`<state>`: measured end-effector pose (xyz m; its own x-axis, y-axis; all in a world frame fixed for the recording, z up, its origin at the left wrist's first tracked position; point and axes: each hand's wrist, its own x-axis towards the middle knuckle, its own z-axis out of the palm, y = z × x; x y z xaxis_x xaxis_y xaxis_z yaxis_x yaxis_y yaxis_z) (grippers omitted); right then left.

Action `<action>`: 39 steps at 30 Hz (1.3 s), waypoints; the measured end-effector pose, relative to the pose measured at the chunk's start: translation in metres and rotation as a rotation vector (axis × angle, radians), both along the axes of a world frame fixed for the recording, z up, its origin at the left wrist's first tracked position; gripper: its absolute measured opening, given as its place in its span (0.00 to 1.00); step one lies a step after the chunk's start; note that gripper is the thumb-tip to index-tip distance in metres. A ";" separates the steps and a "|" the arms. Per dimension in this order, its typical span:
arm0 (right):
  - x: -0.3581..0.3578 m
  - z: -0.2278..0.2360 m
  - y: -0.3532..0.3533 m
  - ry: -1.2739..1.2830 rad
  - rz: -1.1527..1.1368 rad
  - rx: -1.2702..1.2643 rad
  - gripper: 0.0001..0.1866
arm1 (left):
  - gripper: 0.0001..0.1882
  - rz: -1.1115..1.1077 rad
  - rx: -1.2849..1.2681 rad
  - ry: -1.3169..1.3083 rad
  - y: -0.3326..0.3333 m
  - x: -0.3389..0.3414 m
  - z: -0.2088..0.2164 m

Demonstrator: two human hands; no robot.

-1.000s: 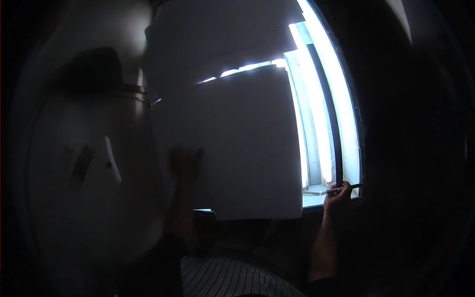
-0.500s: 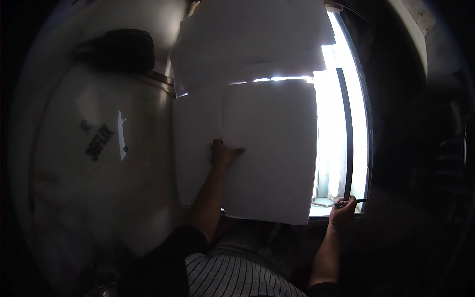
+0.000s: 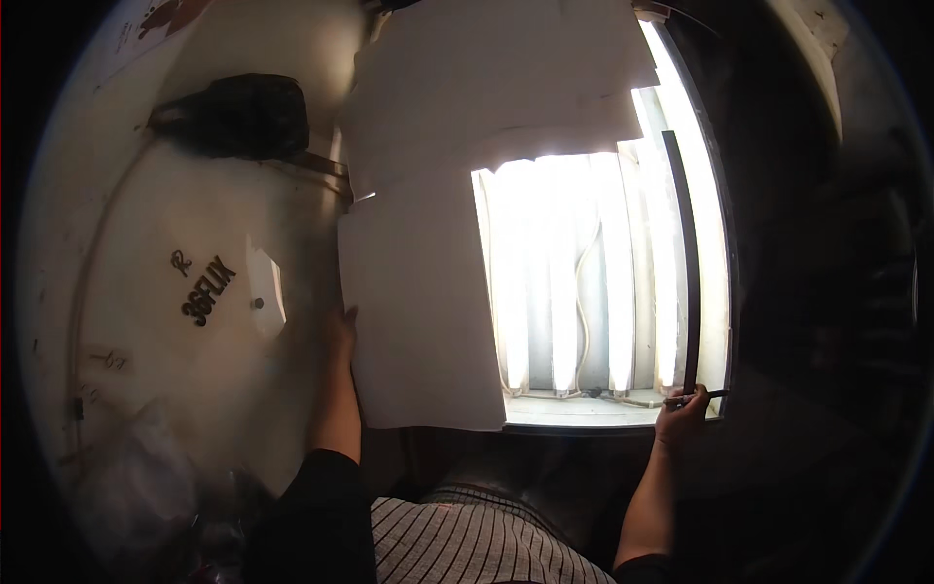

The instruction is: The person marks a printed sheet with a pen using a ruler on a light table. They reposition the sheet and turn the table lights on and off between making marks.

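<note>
A white sheet lies over the left part of a lit light box. My left hand is closed on the sheet's left edge, with the fingers mostly hidden at the edge. At the box's lower right corner, my right hand is closed around a thin dark pen-like tool, whose exact kind I cannot make out. The lower end of a long dark strip meets this hand; the strip runs up along the box's right side. Bright tubes show inside the uncovered part.
Another large white sheet covers the far part of the box. To the left stands a pale surface with dark raised lettering and a black bag. Crumpled clear plastic lies at the lower left.
My left hand has moved left with the white sheet, baring the tubes in the middle and right of the box. My right hand has hardly moved. The view is brighter.
</note>
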<state>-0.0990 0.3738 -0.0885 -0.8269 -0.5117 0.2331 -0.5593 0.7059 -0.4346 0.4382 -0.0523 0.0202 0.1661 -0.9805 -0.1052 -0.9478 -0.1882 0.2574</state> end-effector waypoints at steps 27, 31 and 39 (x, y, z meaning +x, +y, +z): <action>0.022 0.037 -0.049 -0.263 -0.041 -0.118 0.18 | 0.20 -0.420 -0.256 0.529 0.023 -0.181 -0.091; 0.016 0.098 -0.038 -0.254 -0.094 0.003 0.20 | 0.24 -0.079 0.109 0.738 0.061 -0.268 -0.009; 0.020 0.127 -0.038 -0.405 0.076 -0.064 0.23 | 0.41 -1.044 -0.123 0.118 0.140 -0.320 0.026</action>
